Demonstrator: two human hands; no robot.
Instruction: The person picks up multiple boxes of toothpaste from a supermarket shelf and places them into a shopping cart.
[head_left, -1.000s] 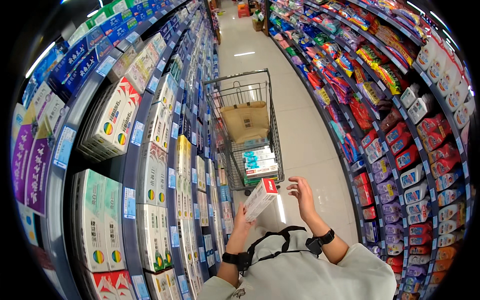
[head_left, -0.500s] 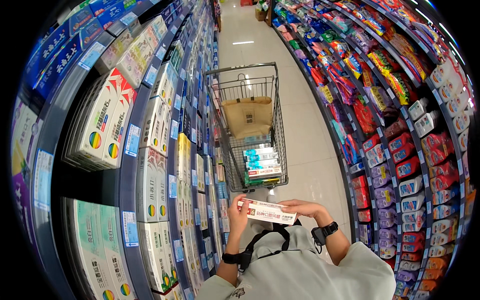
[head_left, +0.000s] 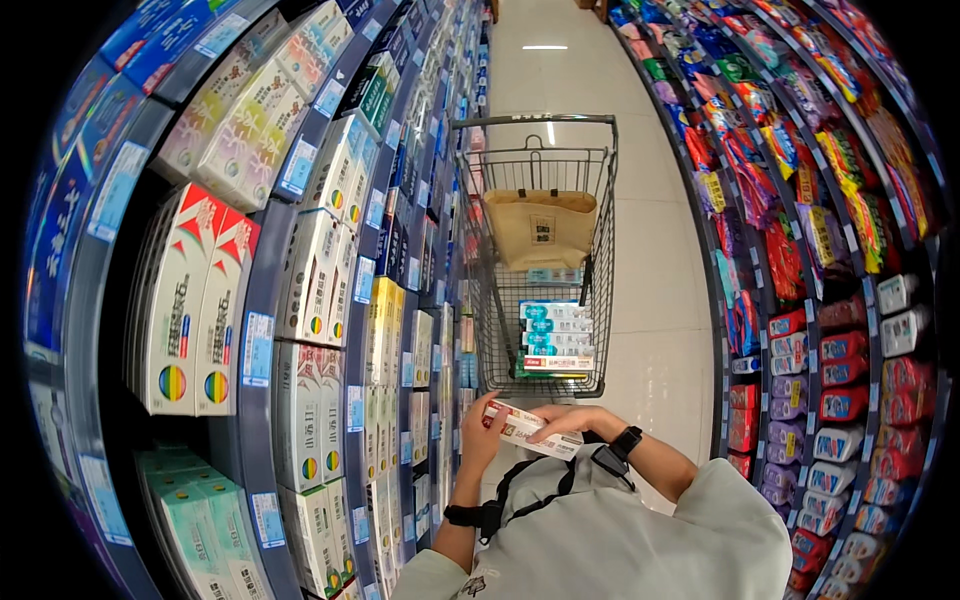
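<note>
A white and red toothpaste box (head_left: pixel 530 432) lies across both my hands, tilted down to the right. My left hand (head_left: pixel 482 432) is closed round its left end. The fingers of my right hand (head_left: pixel 575 421) press on its right part, the thumb over the printed face. Just beyond my hands stands a wire shopping cart (head_left: pixel 608 250). Inside it lie several white and teal toothpaste boxes (head_left: pixel 556 327), a white and red box (head_left: pixel 558 363) nearest me, and a tan bag (head_left: pixel 541 230) toward the far end.
Shelves of boxed toothpaste (head_left: pixel 205 310) rise close on my left, with blue price tags (head_left: pixel 257 350) along their edges. Shelves of bagged and bottled detergents (head_left: pixel 840 375) line the right. A pale tiled floor (head_left: pixel 655 270) runs between them.
My view has shifted, so the cart sits further right. The box has tipped down at its right end, and my right hand has moved inward over it.
</note>
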